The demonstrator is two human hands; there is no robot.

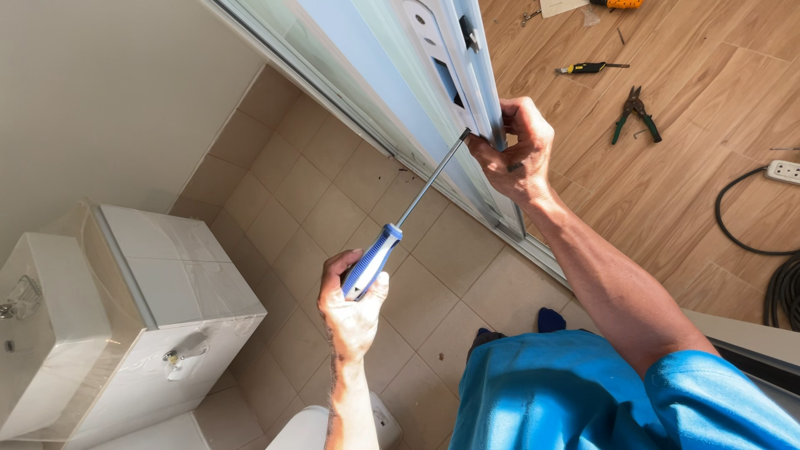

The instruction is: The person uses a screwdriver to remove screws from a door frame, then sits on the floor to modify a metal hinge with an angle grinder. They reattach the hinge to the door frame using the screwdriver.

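Single head view — looks steeply down, close over hands, door edge, tiled floor.

Beige square floor tiles point(333, 217) fill the middle, meeting a plain pale wall point(108, 92) at ten o'clock. A white toilet cistern point(167, 283) wrapped in clear film sits at eight o'clock. Sunlit wood-look flooring point(692, 167) spreads toward two o'clock.

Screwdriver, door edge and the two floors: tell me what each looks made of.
Screwdriver: bright metal shaft that glints; blue and white handle, probably moulded plastic or rubber, held in the left hand.
Door edge, gripped by the right hand: smooth pale metal by its look, likely aluminium.
Bathroom floor: matt beige tiles with grout lines.
Room floor: wood-grain planks, wood or laminate.
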